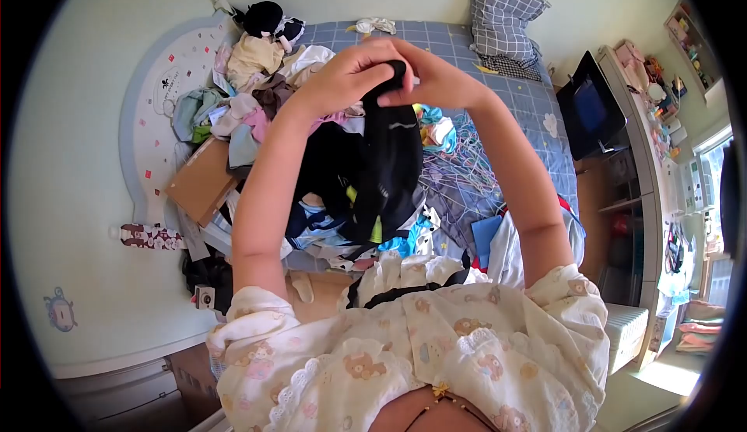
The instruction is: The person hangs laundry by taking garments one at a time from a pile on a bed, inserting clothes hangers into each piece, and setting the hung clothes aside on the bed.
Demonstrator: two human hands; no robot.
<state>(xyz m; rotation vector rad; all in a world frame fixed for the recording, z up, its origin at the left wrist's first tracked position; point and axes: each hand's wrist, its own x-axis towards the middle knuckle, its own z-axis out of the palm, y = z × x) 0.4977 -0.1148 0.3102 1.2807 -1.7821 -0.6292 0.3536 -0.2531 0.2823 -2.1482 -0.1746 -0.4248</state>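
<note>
Both arms reach out over a bed, hands close together and nearly touching. My left hand grips the gathered top of a black garment between thumb and fingers. My right hand is closed on the same top part, its thumb against the cloth. The garment hangs down in folds and has small white and yellow-green marks; its exact kind cannot be made out. Its lower part covers some of the clothes beneath it. A tangle of thin, pale multicoloured strands lies right of it, beside a bright patterned cloth.
A heap of mixed clothes fills the bed's left side, near the curved headboard. A cardboard box leans there. A checked pillow stands at the far right corner. A dark screen and a long desk stand right.
</note>
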